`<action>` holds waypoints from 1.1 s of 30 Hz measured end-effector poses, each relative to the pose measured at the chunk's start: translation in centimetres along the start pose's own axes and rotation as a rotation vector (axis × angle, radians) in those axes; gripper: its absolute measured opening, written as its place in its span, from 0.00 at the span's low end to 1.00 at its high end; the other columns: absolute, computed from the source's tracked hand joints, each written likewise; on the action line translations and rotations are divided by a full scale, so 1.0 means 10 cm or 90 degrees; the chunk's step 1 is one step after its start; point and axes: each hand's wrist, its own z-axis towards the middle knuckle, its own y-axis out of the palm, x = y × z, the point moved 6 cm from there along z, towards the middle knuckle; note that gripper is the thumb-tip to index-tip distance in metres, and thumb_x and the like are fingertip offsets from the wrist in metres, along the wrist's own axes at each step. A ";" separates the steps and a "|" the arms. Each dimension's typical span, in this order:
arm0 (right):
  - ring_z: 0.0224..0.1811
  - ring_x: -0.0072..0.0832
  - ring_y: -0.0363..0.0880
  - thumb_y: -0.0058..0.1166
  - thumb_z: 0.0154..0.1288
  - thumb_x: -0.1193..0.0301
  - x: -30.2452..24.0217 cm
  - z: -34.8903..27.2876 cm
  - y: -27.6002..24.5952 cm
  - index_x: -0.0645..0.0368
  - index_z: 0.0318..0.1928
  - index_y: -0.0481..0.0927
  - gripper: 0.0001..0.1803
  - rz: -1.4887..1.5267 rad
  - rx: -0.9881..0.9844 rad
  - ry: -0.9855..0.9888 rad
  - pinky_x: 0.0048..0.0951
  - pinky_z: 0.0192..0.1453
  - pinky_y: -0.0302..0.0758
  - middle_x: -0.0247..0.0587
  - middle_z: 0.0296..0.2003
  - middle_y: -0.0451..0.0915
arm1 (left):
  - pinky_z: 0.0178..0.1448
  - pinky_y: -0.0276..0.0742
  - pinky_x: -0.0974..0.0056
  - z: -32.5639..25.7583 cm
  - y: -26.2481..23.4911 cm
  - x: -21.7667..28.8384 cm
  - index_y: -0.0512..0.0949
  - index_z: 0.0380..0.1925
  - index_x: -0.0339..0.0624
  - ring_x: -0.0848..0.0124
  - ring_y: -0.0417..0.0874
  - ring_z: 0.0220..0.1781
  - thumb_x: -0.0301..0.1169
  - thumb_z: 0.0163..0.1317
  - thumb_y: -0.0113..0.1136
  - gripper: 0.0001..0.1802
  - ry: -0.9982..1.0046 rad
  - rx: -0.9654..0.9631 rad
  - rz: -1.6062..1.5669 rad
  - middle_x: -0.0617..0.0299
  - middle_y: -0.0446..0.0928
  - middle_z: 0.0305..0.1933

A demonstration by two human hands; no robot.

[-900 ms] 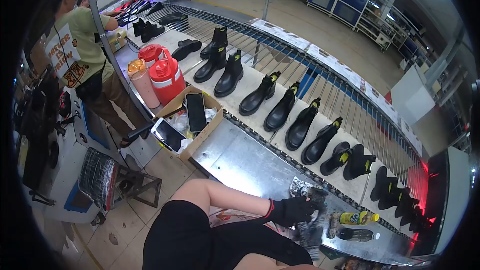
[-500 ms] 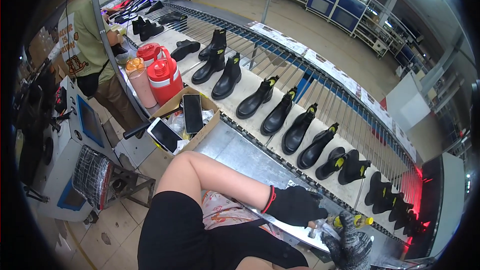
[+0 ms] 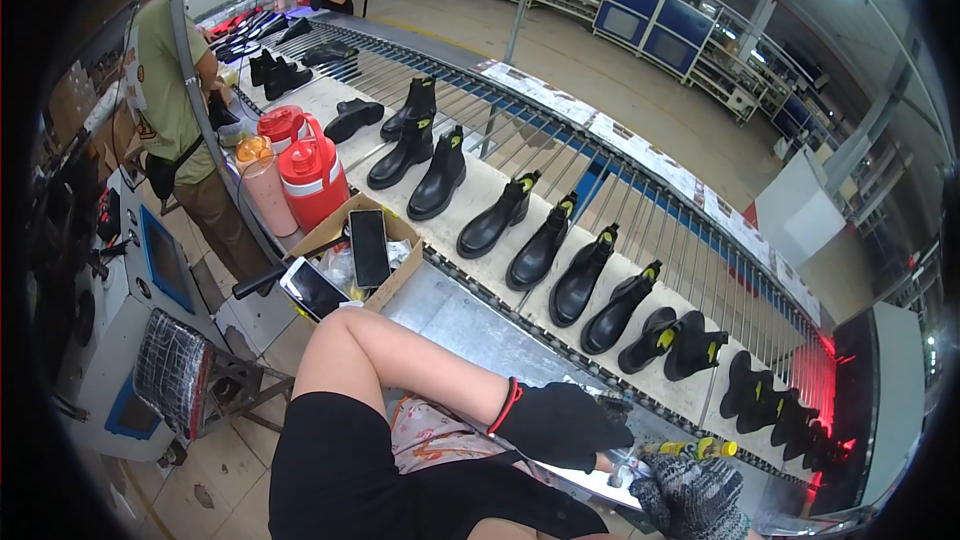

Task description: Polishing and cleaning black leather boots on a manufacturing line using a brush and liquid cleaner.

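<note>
My left hand (image 3: 568, 427), in a black glove with a bare fingertip showing, reaches across to the right above the metal work surface. Its fingers are bent together beside a crumpled, clear, shiny plastic-like piece (image 3: 625, 470). My right hand (image 3: 692, 496), in a grey-and-black knitted glove, is closed at the other side of that piece. What either hand grips is partly hidden and too small to name. Just beyond the right hand lies a bottle with a yellow cap (image 3: 706, 448). Black ankle boots (image 3: 582, 277) with yellow-green tabs line the conveyor beyond my hands.
A cardboard box (image 3: 400, 275) holding two phones stands left of my arm, before red jugs (image 3: 312, 175) and a pink bottle (image 3: 268, 190). The roller conveyor (image 3: 640, 205) runs toward a red-lit machine opening (image 3: 825, 395). A person in a green shirt (image 3: 165, 80) stands at left; another sits far back.
My view has shifted slightly, moving the scene in the picture. My right hand has turned from fingers raised near the yellow-capped bottle to a lower, closed shape. My left hand stays beside it.
</note>
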 end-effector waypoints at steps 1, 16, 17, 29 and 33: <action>0.17 0.32 0.73 0.52 0.63 0.59 0.02 -0.03 -0.03 0.56 0.40 0.80 0.14 -0.006 0.004 -0.004 0.31 0.21 0.68 0.39 0.21 0.75 | 0.37 0.75 0.54 -0.02 0.02 -0.03 0.71 0.51 0.40 0.52 0.81 0.36 0.51 0.61 0.49 0.27 0.000 0.020 0.007 0.48 0.78 0.33; 0.36 0.40 0.80 0.49 0.62 0.66 0.98 -0.38 2.62 0.57 0.44 0.77 0.12 0.284 0.104 0.374 0.37 0.41 0.75 0.47 0.37 0.80 | 0.38 0.70 0.73 -0.18 -0.27 -1.82 0.75 0.37 0.42 0.82 0.73 0.33 0.26 0.59 0.55 0.06 -0.042 0.749 -0.378 0.70 0.73 0.29; 0.39 0.42 0.80 0.49 0.62 0.64 0.93 -0.37 2.82 0.57 0.44 0.77 0.13 0.246 0.097 0.386 0.38 0.43 0.75 0.48 0.38 0.80 | 0.38 0.69 0.73 -0.18 -0.21 -1.83 0.76 0.37 0.41 0.82 0.72 0.32 0.26 0.60 0.55 0.06 -0.048 0.747 -0.379 0.71 0.73 0.28; 0.47 0.44 0.77 0.51 0.60 0.51 0.75 -0.37 3.39 0.57 0.51 0.75 0.26 0.254 -0.006 0.379 0.38 0.51 0.74 0.50 0.47 0.77 | 0.33 0.61 0.78 -0.09 0.37 -2.13 0.78 0.45 0.41 0.86 0.67 0.28 0.25 0.62 0.52 0.12 -0.100 0.692 -0.532 0.75 0.70 0.26; 0.51 0.42 0.75 0.47 0.62 0.49 0.78 -0.52 3.08 0.52 0.55 0.73 0.27 0.280 -0.037 0.521 0.39 0.55 0.72 0.48 0.49 0.76 | 0.30 0.62 0.78 -0.09 0.60 -2.16 0.77 0.45 0.40 0.86 0.66 0.26 0.26 0.61 0.53 0.12 -0.111 0.663 -0.533 0.75 0.68 0.25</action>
